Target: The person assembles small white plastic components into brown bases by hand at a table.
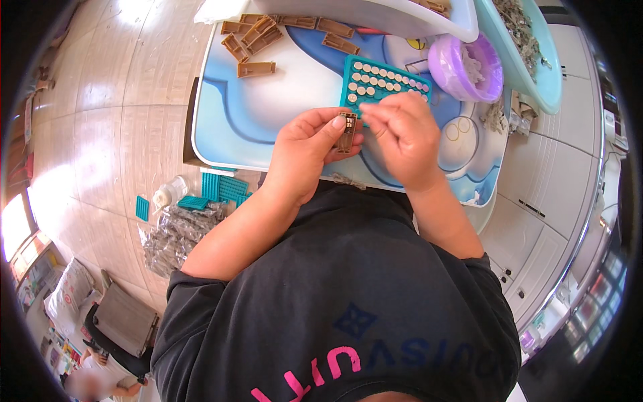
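Observation:
My left hand is closed round a small brown plastic casing, held upright between thumb and fingers above the table's near edge. Small dark and shiny parts show inside the casing. Just to its right, my right hand is closed in a pinch with its fingertips close to the casing's top; what they hold, if anything, is too small to make out. Beyond both hands lies a teal tray with rows of round whitish discs. My right hand covers part of the tray's near side.
Several brown casings lie at the table's far left. A white bin, a purple basin lined with plastic and a pale teal tub stand at the far right. Bagged parts and teal trays are on the floor at left.

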`<state>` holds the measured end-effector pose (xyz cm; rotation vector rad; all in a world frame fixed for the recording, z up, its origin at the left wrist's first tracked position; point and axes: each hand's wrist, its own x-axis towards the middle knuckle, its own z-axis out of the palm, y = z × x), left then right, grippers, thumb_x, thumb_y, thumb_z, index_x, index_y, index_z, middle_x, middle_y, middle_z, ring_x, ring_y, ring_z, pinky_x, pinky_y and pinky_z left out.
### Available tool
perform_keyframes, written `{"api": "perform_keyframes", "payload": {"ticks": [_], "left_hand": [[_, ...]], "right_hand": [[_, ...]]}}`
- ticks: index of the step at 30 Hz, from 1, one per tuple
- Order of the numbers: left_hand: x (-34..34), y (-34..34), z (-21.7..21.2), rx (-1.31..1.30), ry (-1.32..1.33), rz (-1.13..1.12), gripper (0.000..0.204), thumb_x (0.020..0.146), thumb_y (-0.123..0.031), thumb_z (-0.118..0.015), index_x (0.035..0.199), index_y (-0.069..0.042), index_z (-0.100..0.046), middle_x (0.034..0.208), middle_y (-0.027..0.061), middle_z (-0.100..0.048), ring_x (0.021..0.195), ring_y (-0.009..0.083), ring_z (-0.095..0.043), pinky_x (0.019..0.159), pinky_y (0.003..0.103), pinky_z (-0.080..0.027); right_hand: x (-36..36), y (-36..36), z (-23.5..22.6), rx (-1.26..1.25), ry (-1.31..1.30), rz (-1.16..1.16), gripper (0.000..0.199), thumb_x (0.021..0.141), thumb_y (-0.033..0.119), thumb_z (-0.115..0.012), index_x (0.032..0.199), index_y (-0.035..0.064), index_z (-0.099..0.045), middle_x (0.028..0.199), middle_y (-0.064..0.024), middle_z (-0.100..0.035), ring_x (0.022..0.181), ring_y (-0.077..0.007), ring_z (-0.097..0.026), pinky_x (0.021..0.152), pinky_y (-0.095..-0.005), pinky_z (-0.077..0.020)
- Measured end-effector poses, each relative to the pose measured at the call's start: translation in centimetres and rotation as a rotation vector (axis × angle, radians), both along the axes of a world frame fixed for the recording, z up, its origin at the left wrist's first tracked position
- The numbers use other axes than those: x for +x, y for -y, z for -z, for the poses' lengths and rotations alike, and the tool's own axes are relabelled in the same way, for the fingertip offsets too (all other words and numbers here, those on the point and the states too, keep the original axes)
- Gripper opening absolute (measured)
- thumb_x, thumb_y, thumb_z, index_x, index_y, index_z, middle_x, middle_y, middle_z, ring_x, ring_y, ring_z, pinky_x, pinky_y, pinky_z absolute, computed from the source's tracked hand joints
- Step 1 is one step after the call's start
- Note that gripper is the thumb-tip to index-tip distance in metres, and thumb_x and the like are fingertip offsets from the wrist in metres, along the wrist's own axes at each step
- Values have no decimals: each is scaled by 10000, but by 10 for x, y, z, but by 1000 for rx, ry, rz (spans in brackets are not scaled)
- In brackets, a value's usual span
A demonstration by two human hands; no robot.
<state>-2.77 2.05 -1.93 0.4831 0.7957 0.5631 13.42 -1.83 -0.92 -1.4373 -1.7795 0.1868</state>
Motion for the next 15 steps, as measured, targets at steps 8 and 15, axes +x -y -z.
{"api": "perform_keyframes", "payload": {"ticks": [8, 15], "left_hand": [[0, 0, -1, 19, -23, 17, 272, 950, -154, -501, 1139, 37, -533, 1020, 146, -634, 870, 211, -645, 786, 334, -546], [0, -1, -2, -14, 1, 8, 257, 947, -139, -510, 1118, 52, -531, 986, 121, -634, 841, 182, -632, 773, 323, -546]], "right_hand": [[16, -17, 13, 15, 249, 193, 144, 661, 59, -724, 789, 70, -660, 782, -51, -590, 733, -249, -551, 632, -344, -442], [-1, -6, -5, -14, 30, 59, 140, 649, 64, -733, 741, 71, -628, 761, -52, -588, 718, -256, -557, 630, -346, -445]]}}
